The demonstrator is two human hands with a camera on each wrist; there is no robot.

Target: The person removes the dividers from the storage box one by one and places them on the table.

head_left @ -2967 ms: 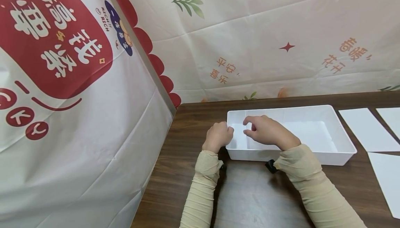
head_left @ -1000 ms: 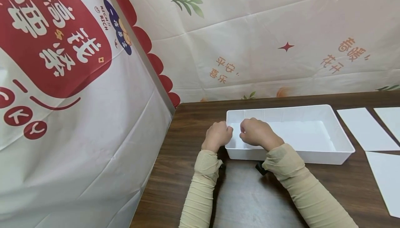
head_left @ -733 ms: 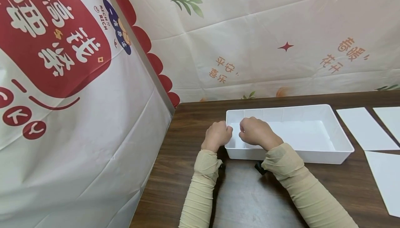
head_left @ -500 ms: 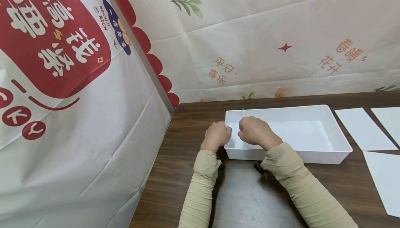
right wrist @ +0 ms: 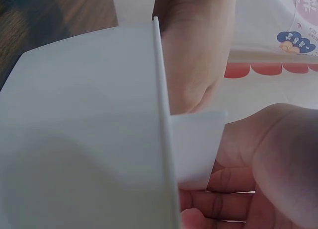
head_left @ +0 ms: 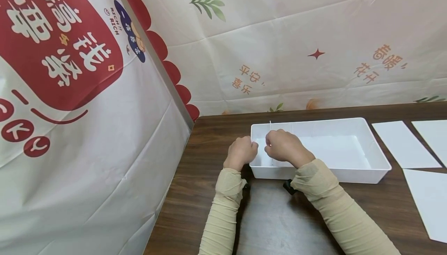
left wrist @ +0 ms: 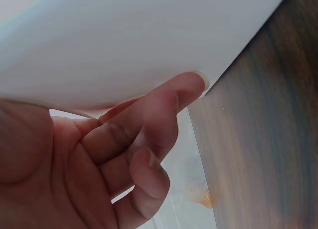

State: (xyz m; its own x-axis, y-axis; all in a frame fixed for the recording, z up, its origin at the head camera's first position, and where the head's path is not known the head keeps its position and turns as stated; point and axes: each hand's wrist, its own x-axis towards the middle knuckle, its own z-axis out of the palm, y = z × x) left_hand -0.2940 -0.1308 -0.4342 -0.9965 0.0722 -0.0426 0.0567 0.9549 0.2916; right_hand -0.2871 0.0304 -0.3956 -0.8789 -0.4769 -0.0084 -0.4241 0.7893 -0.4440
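Note:
A long white plastic box (head_left: 324, 174) lies on the wooden table. My left hand (head_left: 241, 152) grips its left end wall; in the left wrist view the curled fingers (left wrist: 159, 117) lie against the outside of that wall. Over the left part of the box, my right hand (head_left: 287, 147) has its fingers curled down on a thin white divider. The right wrist view shows that divider (right wrist: 196, 149) standing up above the box's rim, with the right fingers (right wrist: 231, 204) at it. Its thin far end pokes over the far rim in the head view. The right fingertips are partly hidden.
Several white sheets (head_left: 405, 144) lie to the right of the box. A grey mat (head_left: 283, 216) is in front of it. Printed white cloths hang behind the table (head_left: 195, 162) and along its left side. Both forearms wear beige sleeves.
Earlier the right thumb and forefinger were apart over the box; the hand has moved left and its fingers have closed. The divider's far end has risen above the rim. The left hand stays put.

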